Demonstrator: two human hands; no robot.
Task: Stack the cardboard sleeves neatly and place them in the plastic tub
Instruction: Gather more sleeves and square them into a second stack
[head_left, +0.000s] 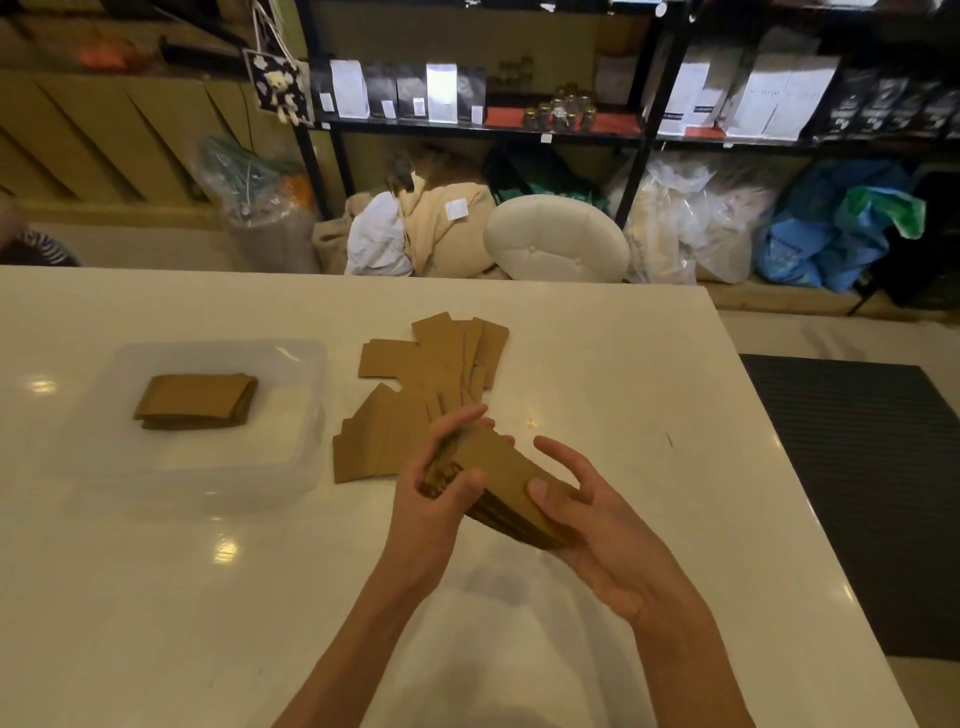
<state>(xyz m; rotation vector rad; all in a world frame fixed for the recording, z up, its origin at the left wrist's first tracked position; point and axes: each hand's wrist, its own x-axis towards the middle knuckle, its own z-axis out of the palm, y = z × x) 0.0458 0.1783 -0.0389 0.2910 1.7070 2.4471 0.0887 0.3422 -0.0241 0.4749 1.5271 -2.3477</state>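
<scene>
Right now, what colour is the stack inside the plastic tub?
Brown, plain cardboard stack; the head view shows it.

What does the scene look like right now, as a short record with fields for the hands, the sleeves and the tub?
left hand: grips the near-left end of the held stack
right hand: supports the stack's right side, fingers spread
held stack: cardboard sleeves, tilted, lifted above the table
loose sleeves: scattered flat on the table, beyond the hands
plastic tub: clear, left of the loose sleeves
stack in tub: one neat pile, lying flat
</scene>
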